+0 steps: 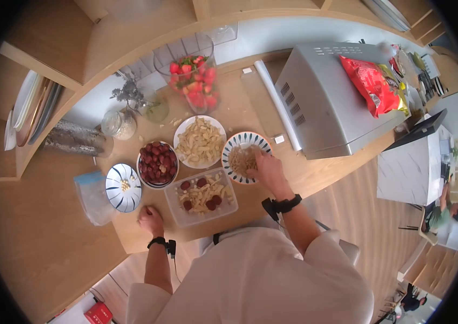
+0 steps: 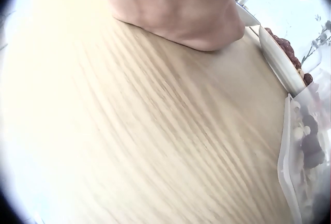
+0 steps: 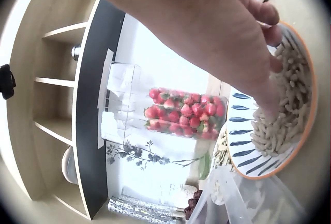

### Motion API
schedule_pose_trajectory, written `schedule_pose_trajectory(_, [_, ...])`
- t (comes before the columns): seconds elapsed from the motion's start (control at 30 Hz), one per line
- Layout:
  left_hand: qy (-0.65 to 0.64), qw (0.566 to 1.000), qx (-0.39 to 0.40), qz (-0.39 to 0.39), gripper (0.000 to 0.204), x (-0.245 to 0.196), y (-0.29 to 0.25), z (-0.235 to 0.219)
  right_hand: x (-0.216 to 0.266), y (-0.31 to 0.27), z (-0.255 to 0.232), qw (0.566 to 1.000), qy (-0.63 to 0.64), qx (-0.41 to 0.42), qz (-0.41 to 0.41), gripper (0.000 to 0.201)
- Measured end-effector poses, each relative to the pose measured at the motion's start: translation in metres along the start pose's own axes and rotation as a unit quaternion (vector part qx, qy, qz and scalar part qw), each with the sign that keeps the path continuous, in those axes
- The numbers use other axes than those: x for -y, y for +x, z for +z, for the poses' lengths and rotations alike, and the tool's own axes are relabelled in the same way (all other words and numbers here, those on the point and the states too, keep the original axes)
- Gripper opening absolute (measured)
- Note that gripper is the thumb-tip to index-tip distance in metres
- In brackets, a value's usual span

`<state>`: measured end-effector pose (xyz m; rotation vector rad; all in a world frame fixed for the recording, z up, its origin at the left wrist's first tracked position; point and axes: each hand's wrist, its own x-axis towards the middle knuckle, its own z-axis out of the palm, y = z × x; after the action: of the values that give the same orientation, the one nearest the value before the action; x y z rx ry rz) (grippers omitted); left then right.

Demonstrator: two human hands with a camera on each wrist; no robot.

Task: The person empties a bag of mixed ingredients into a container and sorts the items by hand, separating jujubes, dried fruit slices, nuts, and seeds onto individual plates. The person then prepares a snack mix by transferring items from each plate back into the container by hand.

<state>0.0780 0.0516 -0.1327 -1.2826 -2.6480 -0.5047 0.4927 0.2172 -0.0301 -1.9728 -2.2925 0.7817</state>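
My right hand (image 1: 270, 171) reaches into a white bowl with blue dashes and an orange rim (image 1: 265, 144), thumb and fingers apart, touching pale elongated pieces (image 3: 279, 133); whether any lie between them is partly hidden. Close to the table's front edge, my left hand (image 1: 151, 220) rests loosely curled on the wood, holding nothing visible; the left wrist view shows only part of this hand (image 2: 181, 14). Between the hands stands a clear plastic container (image 1: 176, 216) with pale strips and several dark red dates.
Behind the container are a bowl of red dates (image 1: 157, 163) and a plate of pale strips (image 1: 200, 142). A striped bowl (image 1: 115, 193) sits beside a plastic bag (image 1: 92, 201) at left. Strawberries (image 1: 194, 75) fill a clear vessel at the back; a silver appliance (image 1: 315, 102) stands at right.
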Motion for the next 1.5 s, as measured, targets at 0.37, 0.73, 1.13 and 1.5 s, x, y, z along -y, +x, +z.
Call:
schedule_pose_trajectory(0.37, [0.028, 1.0, -0.001, -0.01, 0.029, 0.003, 0.0, 0.003, -0.008, 0.023, 0.03, 0.996, -0.073, 0.013, -0.045, 0.064])
schedule_pose_trajectory(0.73, [0.036, 0.999, 0.022, -0.027, 0.025, -0.003, 0.004, -0.002, -0.01, 0.032, 0.034, 0.997, -0.06, 0.015, -0.056, 0.021])
schedule_pose_trajectory(1.13, [0.041, 0.998, 0.027, -0.036, 0.026, -0.002, 0.003, -0.001, -0.008, 0.026, 0.02, 0.992, 0.012, -0.052, -0.114, 0.03])
schedule_pose_trajectory(1.5, [0.035, 0.998, 0.023, -0.039, 0.028, -0.005, 0.003, -0.003, 0.007, 0.03, 0.039, 0.996, -0.04, 0.042, -0.07, 0.048])
